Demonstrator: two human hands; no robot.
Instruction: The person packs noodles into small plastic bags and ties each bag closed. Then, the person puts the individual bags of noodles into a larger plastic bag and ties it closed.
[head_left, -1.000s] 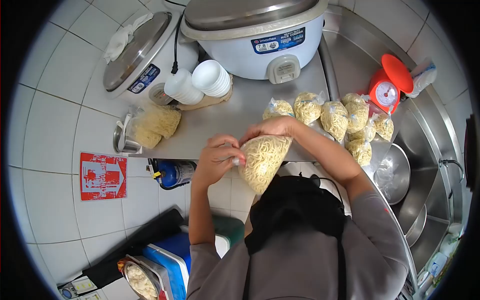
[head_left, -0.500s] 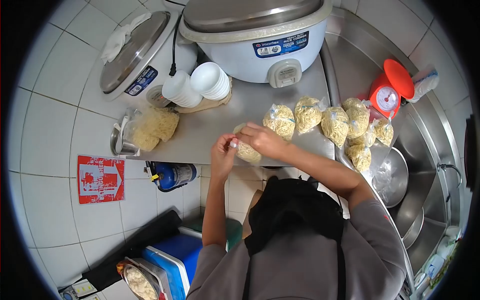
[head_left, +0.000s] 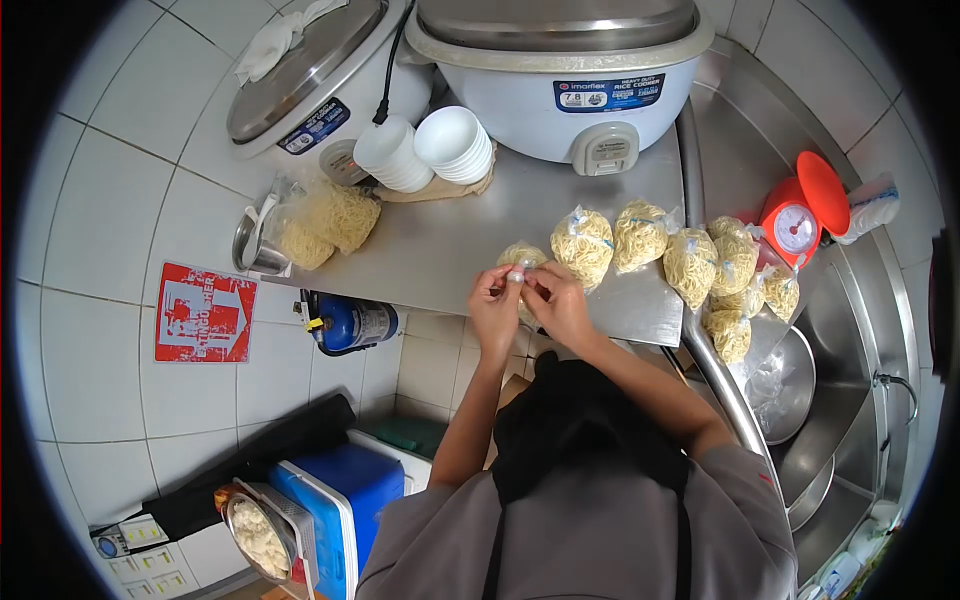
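Observation:
At the steel counter's front edge, my left hand (head_left: 495,305) and my right hand (head_left: 560,303) meet with fingertips pinched at the gathered top of a clear bag of noodles (head_left: 522,255). The bag is partly hidden behind my fingers. Just right of it sits a tied noodle bag (head_left: 582,246), and another tied bag (head_left: 641,235) stands beyond that. Several more bags of noodles (head_left: 691,268) are grouped farther right. At the counter's left end lie larger clear bags of noodles (head_left: 345,213).
Two rice cookers (head_left: 560,100) stand at the back, with stacked white bowls (head_left: 452,145) in front. A red scale (head_left: 797,228) is at the right, by a metal bowl (head_left: 780,385) in the sink. A fire extinguisher (head_left: 352,322) hangs below the counter; a blue cooler (head_left: 350,490) stands lower left.
The noodle bag has moved from near my body to the counter's edge, its top now between both hands' fingertips. The view has shifted, and the hands have come close together.

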